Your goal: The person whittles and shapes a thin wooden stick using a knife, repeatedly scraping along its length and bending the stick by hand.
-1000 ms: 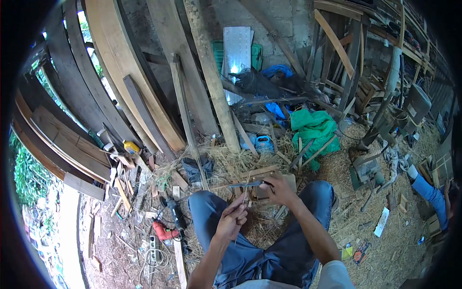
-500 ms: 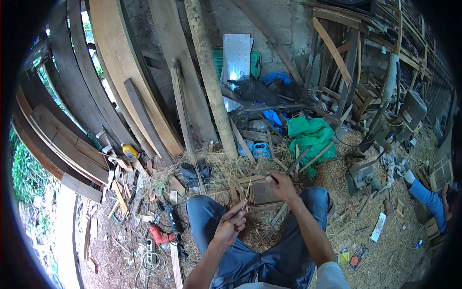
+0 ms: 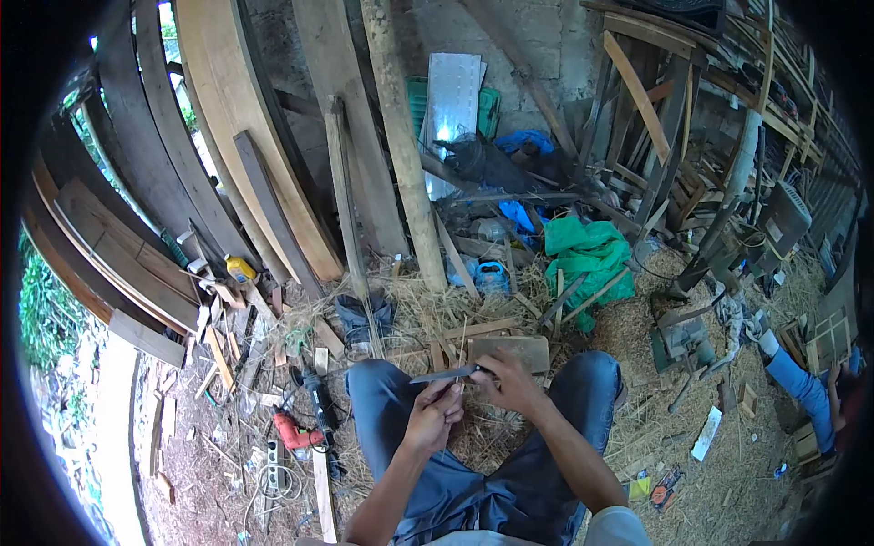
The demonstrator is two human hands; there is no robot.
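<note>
My left hand [image 3: 433,419] is closed around a thin wooden stick [image 3: 462,342], which points up and away between my knees. In my right hand [image 3: 506,382] is a knife [image 3: 442,374], its dark blade pointing left across the stick just above my left fingers. The two hands are nearly touching, and the knife's handle is mostly hidden in my right fist. Just beyond my right hand lies a flat wooden block [image 3: 521,351] on the straw-strewn ground.
A red and black power drill [image 3: 296,431] and a power strip [image 3: 273,473] lie left of my legs. Tall planks [image 3: 246,136] lean at the left. A green sheet [image 3: 587,259] is ahead. Another person's blue sleeve [image 3: 799,391] shows at the far right.
My right hand has come down and left toward my left hand, bringing the knife blade across the stick. The left hand stays closed in nearly the same place.
</note>
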